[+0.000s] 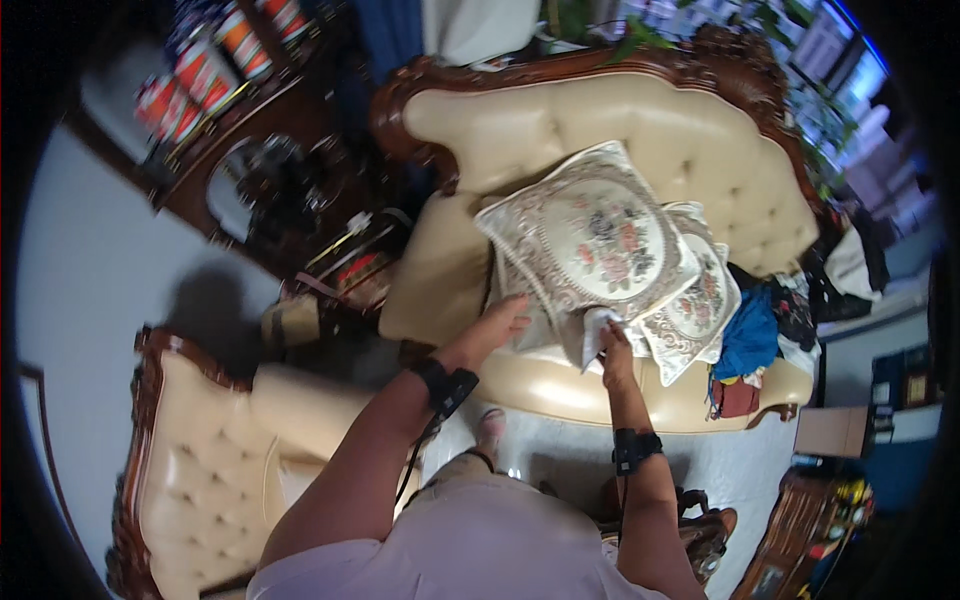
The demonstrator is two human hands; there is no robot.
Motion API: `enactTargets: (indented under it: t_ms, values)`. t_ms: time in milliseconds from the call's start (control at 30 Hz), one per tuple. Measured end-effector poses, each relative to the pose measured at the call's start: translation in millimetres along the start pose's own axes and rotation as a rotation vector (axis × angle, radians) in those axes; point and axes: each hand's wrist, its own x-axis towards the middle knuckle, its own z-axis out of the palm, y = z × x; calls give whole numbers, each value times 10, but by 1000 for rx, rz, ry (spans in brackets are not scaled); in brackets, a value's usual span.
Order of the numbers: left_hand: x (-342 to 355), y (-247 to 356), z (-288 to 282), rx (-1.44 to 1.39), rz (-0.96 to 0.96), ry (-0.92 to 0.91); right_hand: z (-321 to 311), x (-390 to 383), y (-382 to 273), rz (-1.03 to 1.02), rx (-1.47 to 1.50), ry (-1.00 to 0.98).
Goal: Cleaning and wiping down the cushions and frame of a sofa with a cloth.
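Floral cream cushions (610,240) are piled on the tufted cream sofa (510,120), a second cushion (690,310) partly under the top one. My right hand (615,350) grips a white piece of fabric (596,328) at the front of the pile; whether it is loose cloth or part of a cushion I cannot tell. My left hand (505,320) is open, fingers apart, by the lower left edge of the pile; whether it touches the fabric is unclear.
Blue and dark clothes (745,325) lie at the sofa's right end. A cream armchair (195,450) stands lower left, a carved wooden cabinet (230,160) with red packages upper left. Plants (640,30) are behind the sofa, wooden furniture (800,530) at lower right.
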Motion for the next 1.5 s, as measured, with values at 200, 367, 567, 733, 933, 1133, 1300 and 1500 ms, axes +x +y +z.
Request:
enactTargets:
  t_ms: [200,367,567,733,933,1133,1300,1500]
  values:
    - [-780,-457,-626,-259,-55,414,318,-548,215,65,1,-215]
    - [-2012,-1128,-1173,-416,121,593,662,-1011,525,96,-184,-449]
    - [-3533,-2528,-1505,-461,81,980,974,-1898,1057,191,-271,-650]
    - [-4669,-4086,-1759,259,-184,1334,1244,-2492,1618,259,-404,-842]
    - [-5378,-4777,-1780,-33,-593,1648,1403,-3096,2131,303,-492,-848]
    - [-5739,-5015,-1923,-780,-427,1666,1425,-3396,2549,325,-606,-762]
    - [-5983,-5868,-2069,-778,398,1274,1563,-3798,2935,359,-637,-706]
    - [-6271,-6062,-2507,-1268,193,1109,1906,-4490,3221,342,-627,-751]
